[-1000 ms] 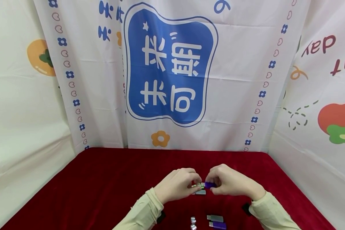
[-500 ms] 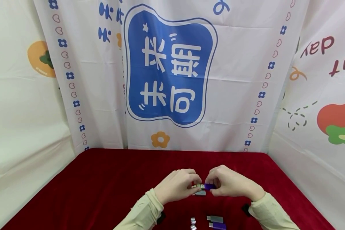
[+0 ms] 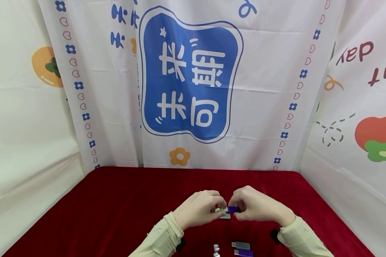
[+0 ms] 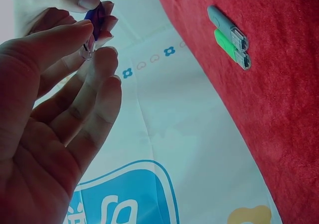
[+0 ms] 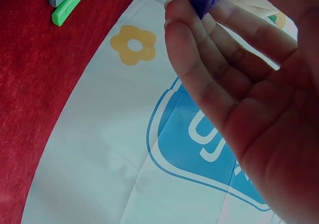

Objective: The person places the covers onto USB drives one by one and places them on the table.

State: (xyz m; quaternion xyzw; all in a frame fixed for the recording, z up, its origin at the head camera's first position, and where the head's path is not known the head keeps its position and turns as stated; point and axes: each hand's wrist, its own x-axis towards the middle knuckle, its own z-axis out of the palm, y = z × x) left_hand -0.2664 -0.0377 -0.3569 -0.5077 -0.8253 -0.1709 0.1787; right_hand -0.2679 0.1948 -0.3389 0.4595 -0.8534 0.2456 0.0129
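Note:
My right hand [image 3: 258, 206] pinches a purple USB stick [image 3: 233, 210] between thumb and fingertips above the red cloth. Opposite it, my left hand [image 3: 197, 207] pinches a small clear cap [image 4: 88, 51] at the stick's plug end. How far the cap sits over the plug is hidden by the fingers. Below the hands, a grey USB stick [image 4: 223, 21] and a green USB stick [image 4: 227, 44] lie side by side on the cloth, both with clear caps over their plugs. My left fingers partly cover this pair in the head view.
Nearer me on the red cloth [image 3: 132, 203] lie another grey USB stick [image 3: 241, 245] and another purple USB stick [image 3: 243, 252], metal plugs bare. Two small shiny caps [image 3: 216, 247] lie left of them. White printed curtains [image 3: 260, 71] stand behind and at both sides.
The purple USB stick has shifted slightly left with my right hand, closing the gap to my left fingers. Its metal plug, visible earlier, is now mostly hidden at the left fingertips.

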